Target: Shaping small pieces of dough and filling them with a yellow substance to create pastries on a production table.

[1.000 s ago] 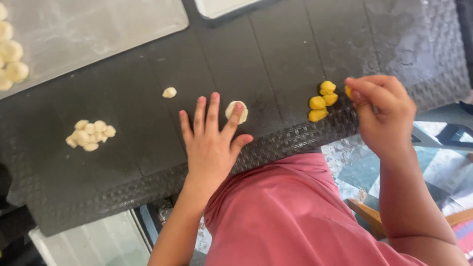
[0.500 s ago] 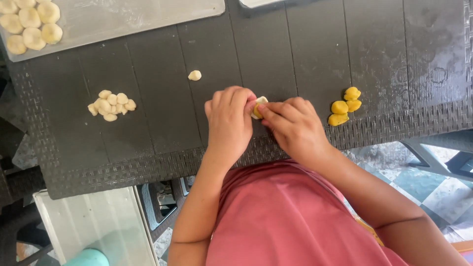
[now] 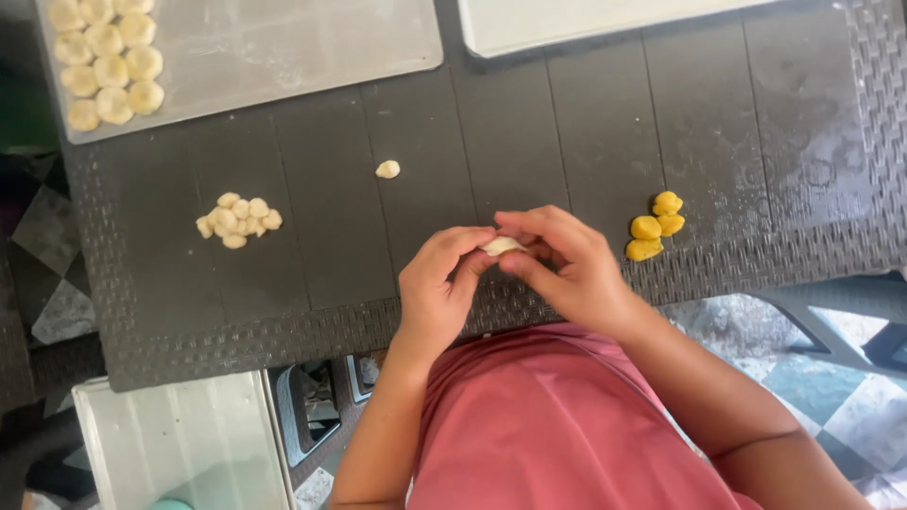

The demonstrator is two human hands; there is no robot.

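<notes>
Both hands, left hand (image 3: 436,288) and right hand (image 3: 567,269), pinch a pale dough piece (image 3: 502,246) in closed fingers, shaping it; yellow filling balls (image 3: 654,227) lie just right.

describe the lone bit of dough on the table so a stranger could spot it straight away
Start at the dark table, between the metal tray and the hands. A single pale dough piece lies there. Unlike the pale dough heap to its left, it sits alone, touching nothing.

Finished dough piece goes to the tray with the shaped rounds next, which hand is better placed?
Probably left. The left hand and right hand both pinch the dough piece, but the tray and its shaped rounds lie far left; the right would cross over.
</notes>
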